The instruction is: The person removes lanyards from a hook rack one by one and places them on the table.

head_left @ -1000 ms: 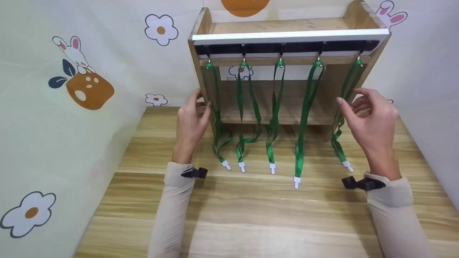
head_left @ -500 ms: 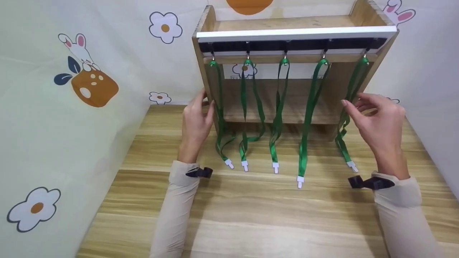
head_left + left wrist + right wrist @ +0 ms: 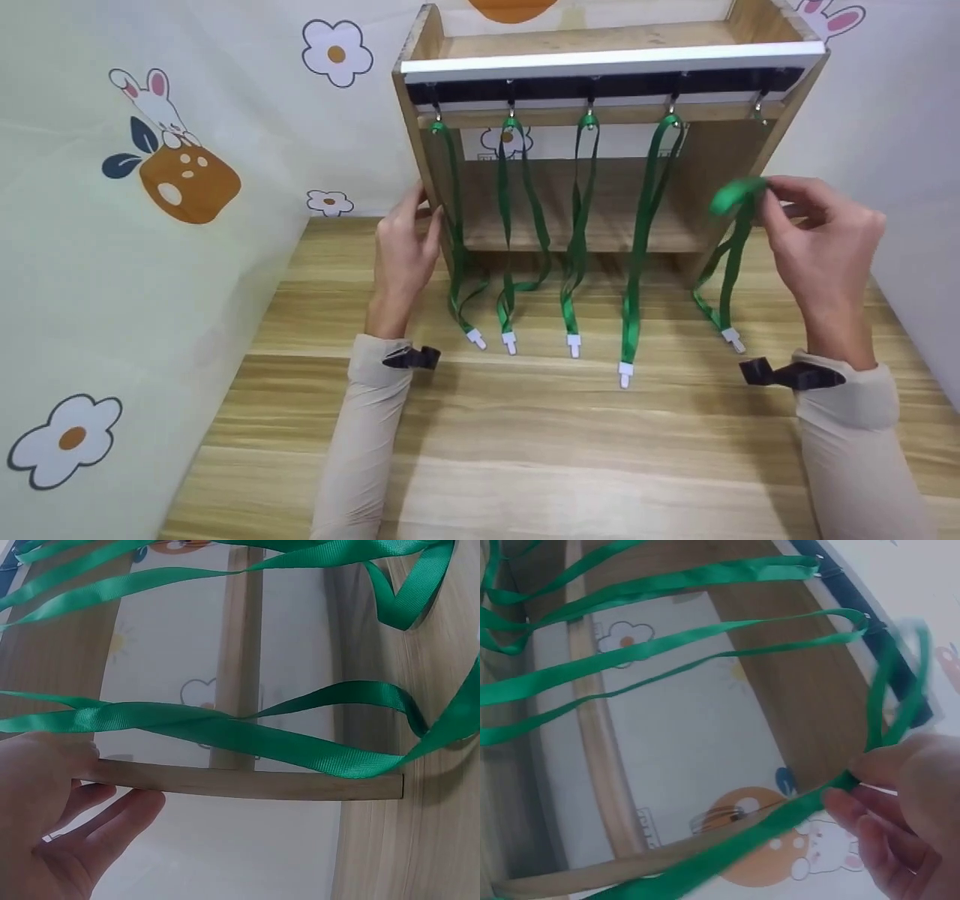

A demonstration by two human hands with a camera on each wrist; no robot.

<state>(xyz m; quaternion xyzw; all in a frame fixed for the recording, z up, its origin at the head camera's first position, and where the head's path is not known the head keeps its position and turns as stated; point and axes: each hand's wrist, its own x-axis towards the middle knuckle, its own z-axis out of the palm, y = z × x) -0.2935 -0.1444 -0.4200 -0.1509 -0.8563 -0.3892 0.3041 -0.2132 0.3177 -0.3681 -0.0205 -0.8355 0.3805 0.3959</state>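
Observation:
A wooden rack carries a black strip with metal hooks; green lanyards with white clips hang from all of them but the rightmost hook, which is bare. My right hand pinches the rightmost lanyard below that hook, its top loop flopped over to the left and its clip near the table. In the right wrist view the loop stands up past my fingers. My left hand grips the rack's left side panel between thumb and fingers.
The rack stands at the back of a wood-grain table, before a backdrop printed with flowers and rabbits. Four other lanyards' clips hang close to the tabletop in front of the rack.
The rightmost lanyard has come off its hook and its loop has dropped to my right hand, which has moved slightly right. My left hand has stayed on the side panel.

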